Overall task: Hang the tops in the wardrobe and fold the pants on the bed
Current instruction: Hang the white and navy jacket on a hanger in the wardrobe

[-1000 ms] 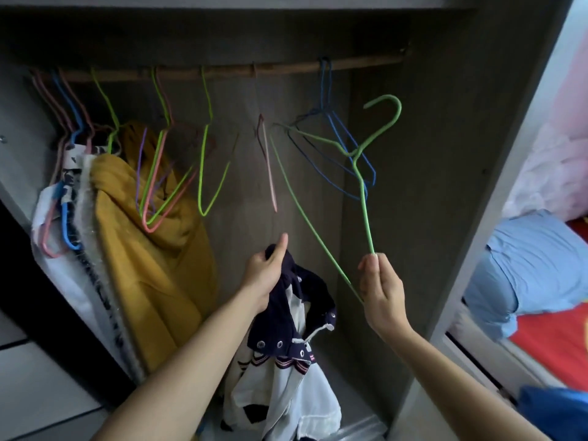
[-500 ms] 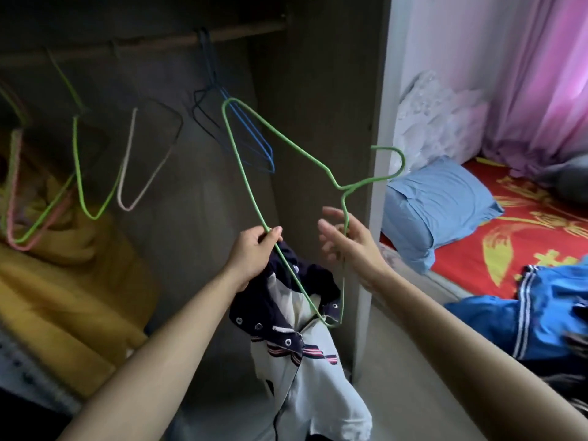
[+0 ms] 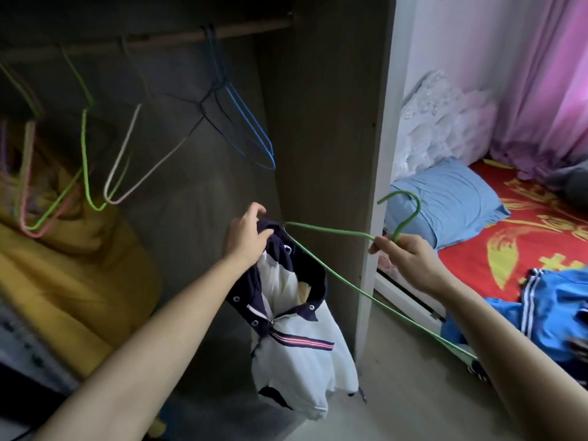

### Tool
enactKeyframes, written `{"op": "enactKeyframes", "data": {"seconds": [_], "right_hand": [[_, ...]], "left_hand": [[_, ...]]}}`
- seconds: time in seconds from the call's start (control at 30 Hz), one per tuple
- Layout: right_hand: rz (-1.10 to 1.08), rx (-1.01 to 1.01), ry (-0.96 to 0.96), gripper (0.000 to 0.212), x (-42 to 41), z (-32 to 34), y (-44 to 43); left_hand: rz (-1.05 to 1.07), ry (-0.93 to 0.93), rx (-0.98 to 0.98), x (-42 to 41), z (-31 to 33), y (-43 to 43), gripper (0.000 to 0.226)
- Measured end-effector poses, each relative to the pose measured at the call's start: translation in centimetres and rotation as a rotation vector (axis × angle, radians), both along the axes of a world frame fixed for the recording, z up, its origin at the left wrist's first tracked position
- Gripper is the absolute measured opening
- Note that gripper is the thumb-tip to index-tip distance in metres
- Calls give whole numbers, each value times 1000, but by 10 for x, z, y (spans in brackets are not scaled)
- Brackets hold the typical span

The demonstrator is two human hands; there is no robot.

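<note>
Left hand (image 3: pixel 246 237) grips the collar of one white-and-navy top (image 3: pixel 294 332), hanging at 6 o'clock before the wardrobe (image 3: pixel 321 122). Right hand (image 3: pixel 405 259), at 3 o'clock of it, pinches one green hanger (image 3: pixel 321 268) at its neck. Two blue hangers (image 3: pixel 251 128) at 12 on the rail (image 3: pixel 152 43); one blue pillow (image 3: pixel 451 198) on the bed (image 3: pixel 541 230) at 2.

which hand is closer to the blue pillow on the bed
Right. The right hand holds the green hanger just below and left of the blue pillow; the left hand grips the white top farther left, inside the wardrobe.
</note>
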State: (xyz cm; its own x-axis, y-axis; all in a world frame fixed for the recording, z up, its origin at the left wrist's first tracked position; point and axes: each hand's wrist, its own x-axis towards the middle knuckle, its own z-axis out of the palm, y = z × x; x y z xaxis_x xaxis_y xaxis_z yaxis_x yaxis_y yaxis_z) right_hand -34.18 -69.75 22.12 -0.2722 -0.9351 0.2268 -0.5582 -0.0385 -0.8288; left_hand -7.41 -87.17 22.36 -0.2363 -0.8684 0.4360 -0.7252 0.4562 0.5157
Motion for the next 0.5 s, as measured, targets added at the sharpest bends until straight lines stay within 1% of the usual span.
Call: {"op": "enactKeyframes", "data": {"seconds": [0.1,0.2,0.27,0.37,0.43,0.5], "right_hand": [[25,52,80,34,1,3,9],[23,43,84,34,0,13,14],[51,48,54,36,-5,20,18],[123,108,35,38,-10,25,15],[171,173,55,37,-2,23,6],[192,192,106,38,16,17,-8]], "left_hand": [[-21,2,-74,4,4,-3,27],[-67,-13,-132,9,7,-6,13],[-59,3,-119,16,6,-9,13],[-21,146,-42,24,9,-12,15],[7,240,16,28,14,-14,18],[0,295,36,30,21,-12,20]]}}
